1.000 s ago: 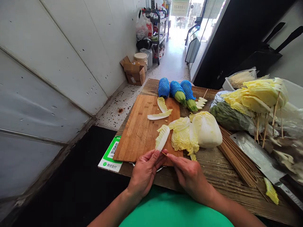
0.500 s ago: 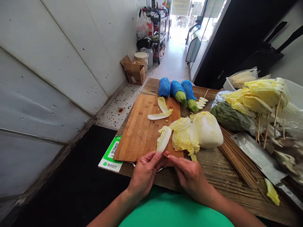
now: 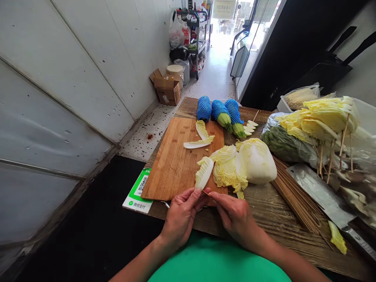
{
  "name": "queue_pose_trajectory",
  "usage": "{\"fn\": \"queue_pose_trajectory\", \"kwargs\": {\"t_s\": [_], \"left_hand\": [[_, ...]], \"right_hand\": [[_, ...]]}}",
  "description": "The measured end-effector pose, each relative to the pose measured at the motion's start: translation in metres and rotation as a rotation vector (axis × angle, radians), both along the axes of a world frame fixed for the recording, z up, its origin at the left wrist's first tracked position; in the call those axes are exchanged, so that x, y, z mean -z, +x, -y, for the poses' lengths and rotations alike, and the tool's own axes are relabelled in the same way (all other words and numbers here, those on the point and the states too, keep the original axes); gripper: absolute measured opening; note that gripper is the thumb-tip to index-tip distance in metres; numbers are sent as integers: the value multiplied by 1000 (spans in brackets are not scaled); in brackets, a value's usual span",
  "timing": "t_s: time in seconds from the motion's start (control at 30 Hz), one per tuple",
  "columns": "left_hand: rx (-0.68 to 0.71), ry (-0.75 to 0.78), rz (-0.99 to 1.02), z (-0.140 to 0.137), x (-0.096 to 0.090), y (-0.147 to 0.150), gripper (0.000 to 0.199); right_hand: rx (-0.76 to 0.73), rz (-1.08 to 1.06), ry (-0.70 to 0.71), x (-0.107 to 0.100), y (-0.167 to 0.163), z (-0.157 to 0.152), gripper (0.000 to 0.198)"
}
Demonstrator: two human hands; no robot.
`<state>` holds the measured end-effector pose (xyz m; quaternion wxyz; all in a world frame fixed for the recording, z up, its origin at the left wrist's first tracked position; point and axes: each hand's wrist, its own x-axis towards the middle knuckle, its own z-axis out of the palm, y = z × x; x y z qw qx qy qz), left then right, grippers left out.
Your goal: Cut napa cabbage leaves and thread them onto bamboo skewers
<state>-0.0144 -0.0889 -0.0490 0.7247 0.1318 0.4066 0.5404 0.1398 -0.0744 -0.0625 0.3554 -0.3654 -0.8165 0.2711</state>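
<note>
Between thumb and fingers, my left hand [image 3: 183, 211] pinches the white base of a napa cabbage leaf [image 3: 205, 172]. My right hand [image 3: 233, 211] is closed on a thin wooden skewer [image 3: 206, 193], whose tip meets the leaf's base; whether it has pierced the leaf I cannot tell. Both hands are at the near edge of the wooden cutting board [image 3: 164, 172]. Two cut cabbage strips [image 3: 199, 144] lie farther up the board. Right of the held leaf are loose yellow leaves [image 3: 226, 172] and the napa cabbage head [image 3: 258, 161].
Blue-netted zucchini [image 3: 221, 115] lie behind the board, near skewered slices [image 3: 250, 127]. To the right are a bundle of skewers [image 3: 296, 196], a cleaver [image 3: 320, 196] and skewered cabbage leaves [image 3: 326, 117] over a bag of green vegetables [image 3: 282, 141]. A green QR-code card [image 3: 138, 194] sits at the left table edge.
Almost nothing differs. My hands and the held leaf have shifted very slightly to the right; the grip on leaf and skewer is the same.
</note>
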Motion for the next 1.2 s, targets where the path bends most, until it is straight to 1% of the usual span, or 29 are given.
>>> {"fn": "queue_pose_trajectory", "kwargs": {"t_s": [0.13, 0.23, 0.4, 0.63, 0.87, 1.0, 1.2], "left_hand": [[-51, -21, 24, 0, 3, 1, 12], [-63, -32, 39, -1, 3, 0, 11], [-41, -38, 41, -2, 1, -1, 12], [-18, -30, 12, -1, 0, 0, 16], [30, 18, 9, 1, 1, -1, 18], [48, 39, -10, 1, 0, -1, 17], [100, 59, -71, 2, -2, 3, 18]], "right_hand": [[-9, 39, -20, 1, 1, 2, 32], [-16, 39, -21, 2, 1, 3, 35], [-26, 13, -16, 3, 2, 2, 37], [-22, 10, 2, 5, 2, 1, 34], [-35, -61, 31, 6, 2, -1, 34], [-14, -40, 23, 3, 0, 1, 30], [42, 45, -44, -2, -9, 0, 19]]}}
